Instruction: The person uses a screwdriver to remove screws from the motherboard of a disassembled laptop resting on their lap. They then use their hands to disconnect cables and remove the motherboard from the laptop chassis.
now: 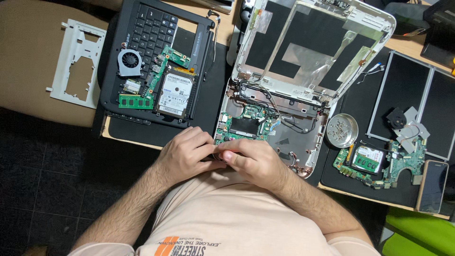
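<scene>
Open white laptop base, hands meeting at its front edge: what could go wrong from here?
1. Both hands pinch something small, mostly hidden, over the edge of the white laptop base; if dropped it may fall to the floor or into the chassis.
2. Loose black cables cross the exposed green board; a forearm could snag them.
3. The round metal dish of screws sits right beside the base; a right elbow swing might tip it.

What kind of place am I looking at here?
Probably a computer repair bench: an opened white laptop with its motherboard bare, a hard drive and cooling fan laid out, and a metal dish of screws.
</scene>
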